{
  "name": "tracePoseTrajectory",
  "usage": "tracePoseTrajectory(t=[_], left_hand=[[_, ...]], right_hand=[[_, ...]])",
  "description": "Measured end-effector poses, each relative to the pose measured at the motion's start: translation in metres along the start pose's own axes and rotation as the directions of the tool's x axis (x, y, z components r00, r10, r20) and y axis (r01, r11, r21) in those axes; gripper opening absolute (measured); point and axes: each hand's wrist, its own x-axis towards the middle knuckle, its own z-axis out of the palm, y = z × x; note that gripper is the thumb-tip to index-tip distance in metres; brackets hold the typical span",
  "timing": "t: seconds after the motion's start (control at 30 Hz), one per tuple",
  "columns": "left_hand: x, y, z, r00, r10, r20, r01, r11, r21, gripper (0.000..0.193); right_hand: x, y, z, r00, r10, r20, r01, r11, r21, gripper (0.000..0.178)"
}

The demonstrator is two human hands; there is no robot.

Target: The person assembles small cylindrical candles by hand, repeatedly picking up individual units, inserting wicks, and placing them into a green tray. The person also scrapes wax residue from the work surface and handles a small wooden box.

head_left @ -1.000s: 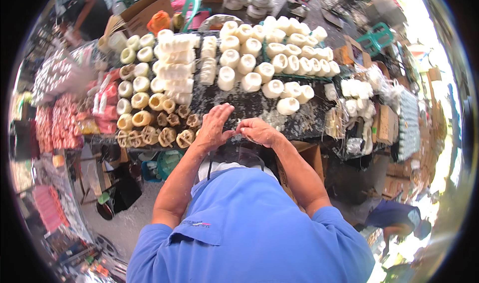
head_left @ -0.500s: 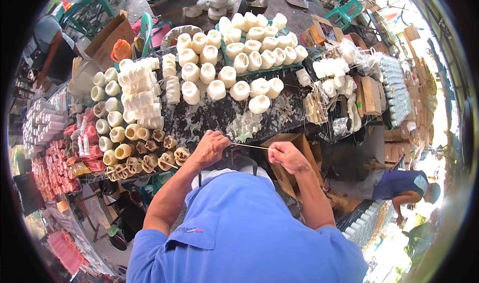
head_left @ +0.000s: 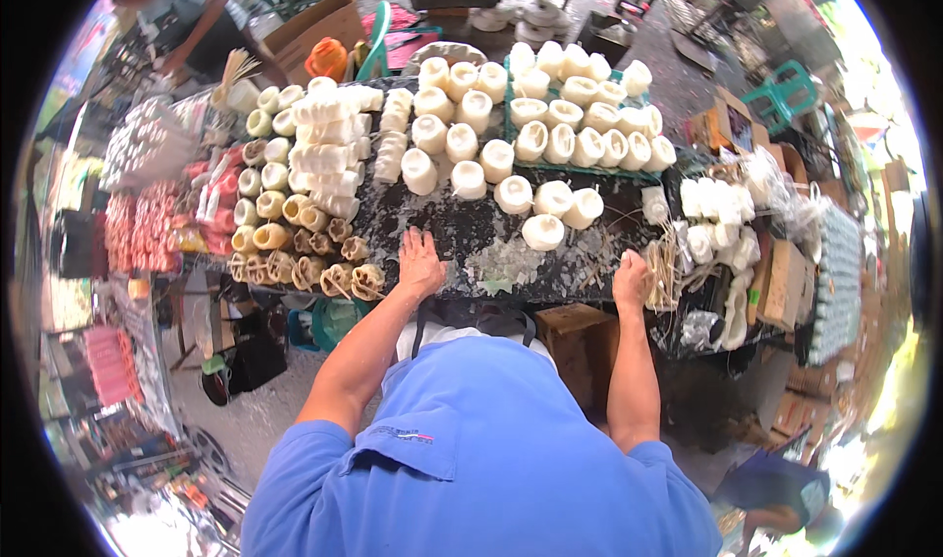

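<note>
Okay, left hand (head_left: 422,267) open, palm down by front edge of table (head_left: 462,225); right hand (head_left: 631,284) curled, can't tell if holding anything, beside strand bundle (head_left: 664,277) at that edge, further right. Likely strand-handling step; next move calls for fingertip pinch.

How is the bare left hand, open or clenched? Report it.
Open: the bare left hand shows extended fingers over the black, white-speckled table.

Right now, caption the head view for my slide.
Left hand palm-down on a dark worktable, right hand beside bundled tan strands, rows of cream cylinders beyond.
</note>
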Motion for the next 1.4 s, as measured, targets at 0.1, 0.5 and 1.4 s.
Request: tracePoseTrajectory(t=[0.1,0.5,1.4], left_hand=[[0.018,-0.012,0.014,0.968,-0.250,-0.015,0.250,0.968,-0.016,0.102],[-0.009,0.027,-0.016,0.971,0.236,-0.031,-0.228,0.882,-0.412,0.056],[-0.037,0.000,-0.002,0.920,0.354,0.167,-0.319,0.926,-0.203,0.048]], right_hand=[[-0.007,0.011,0.010,0.997,-0.062,0.041,0.062,0.998,-0.008,0.021],[-0.073,0.008,0.012,0.890,-0.207,0.405,0.132,0.970,0.206,0.021],[-0.099,-0.137,0.115,0.658,-0.734,0.168,0.734,0.675,0.074,0.024]])
